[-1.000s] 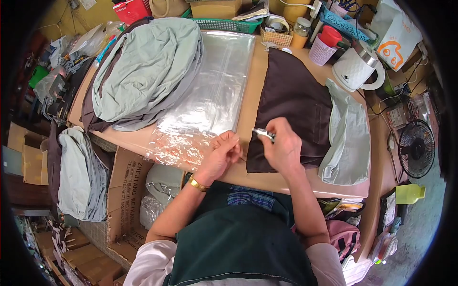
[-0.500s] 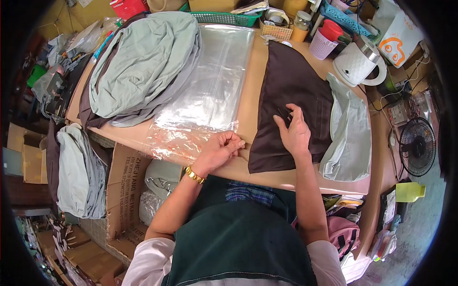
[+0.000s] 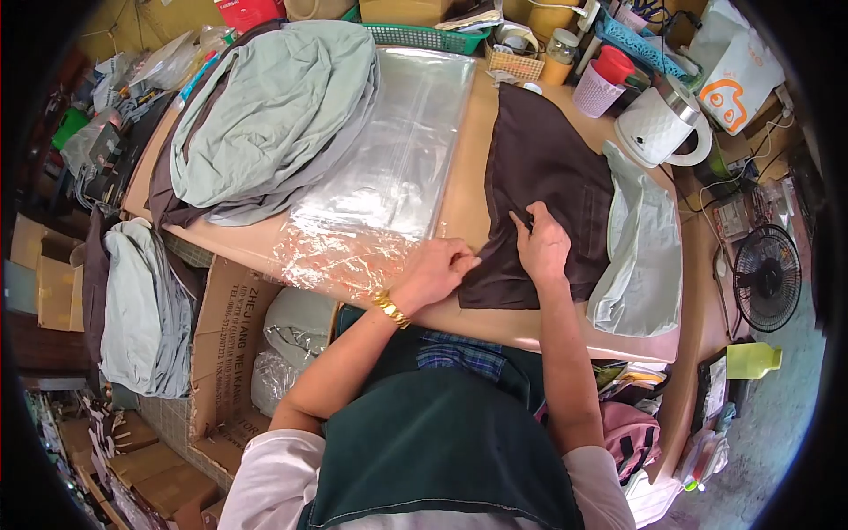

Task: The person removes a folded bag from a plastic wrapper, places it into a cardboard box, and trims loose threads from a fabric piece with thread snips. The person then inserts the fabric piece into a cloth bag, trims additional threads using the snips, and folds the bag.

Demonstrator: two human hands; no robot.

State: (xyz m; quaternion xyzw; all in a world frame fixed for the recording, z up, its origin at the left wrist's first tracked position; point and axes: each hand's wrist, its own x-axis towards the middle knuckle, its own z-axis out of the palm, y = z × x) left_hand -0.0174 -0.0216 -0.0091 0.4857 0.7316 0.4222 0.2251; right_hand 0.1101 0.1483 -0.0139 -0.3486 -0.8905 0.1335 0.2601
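Note:
A dark brown piece of clothing (image 3: 548,168) lies spread on the table, with a pale grey-green part (image 3: 632,265) along its right side. My left hand (image 3: 442,268), wearing a gold watch, is closed in a pinch at the garment's lower left edge. Over the middle of the brown cloth is my right hand (image 3: 544,245), its fingers curled round a small dark tool that is mostly hidden; its kind does not show. Clear plastic bags (image 3: 389,168) lie flat to the left of the garment.
A pile of grey-green and brown garments (image 3: 274,115) covers the table's left end. A white kettle (image 3: 658,124), a lilac cup (image 3: 599,91) and a wicker basket (image 3: 515,64) stand at the back right. Below left is a cardboard box (image 3: 231,353); a black fan (image 3: 767,276) is at right.
My left hand has moved right, from beside the garment to its edge. My right hand has shifted slightly down, its fingers more curled. The brown cloth's left edge has creased.

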